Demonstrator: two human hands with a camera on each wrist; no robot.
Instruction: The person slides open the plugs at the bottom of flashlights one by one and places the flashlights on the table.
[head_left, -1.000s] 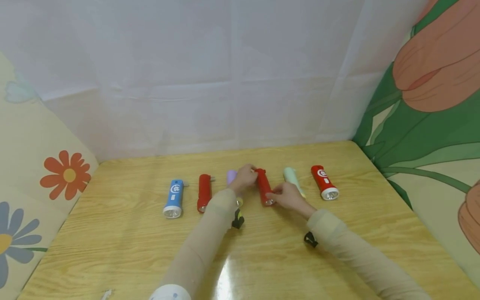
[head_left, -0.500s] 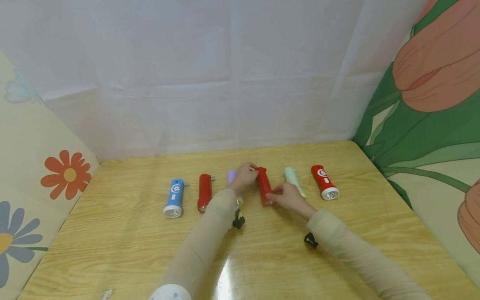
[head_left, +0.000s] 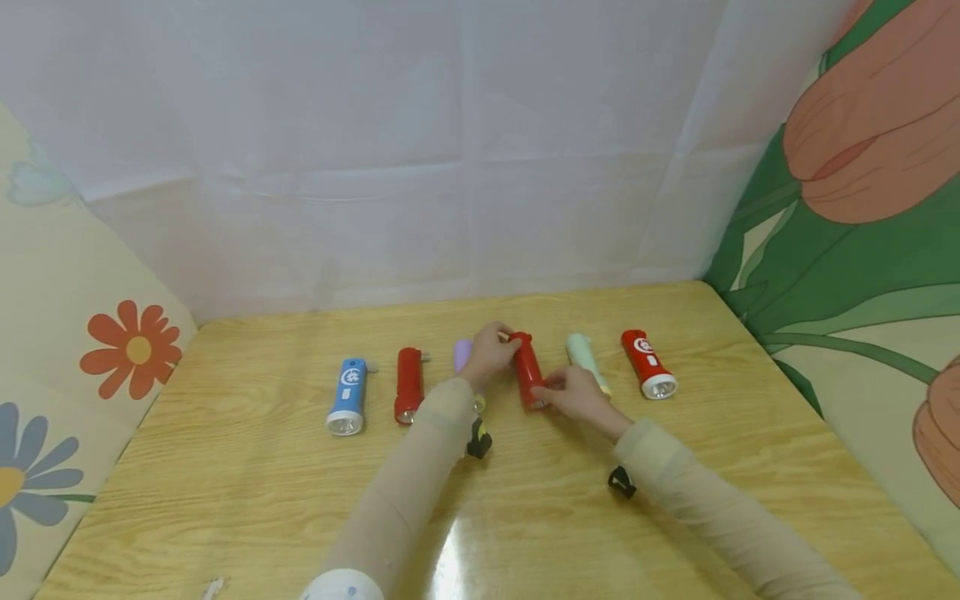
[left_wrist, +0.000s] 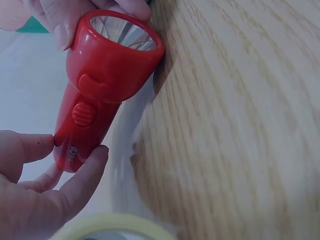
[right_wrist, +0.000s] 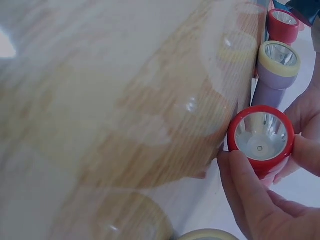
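The middle red flashlight (head_left: 528,372) was at the far half of the wooden table (head_left: 540,500), between a purple flashlight (head_left: 462,352) and a mint flashlight (head_left: 582,353); the left hand (head_left: 488,356) pinched its tail end, the right hand (head_left: 577,393) pinched its lens end.

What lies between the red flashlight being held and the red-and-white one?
A pale green flashlight, with the right hand partly in front of it; the head view shows this.
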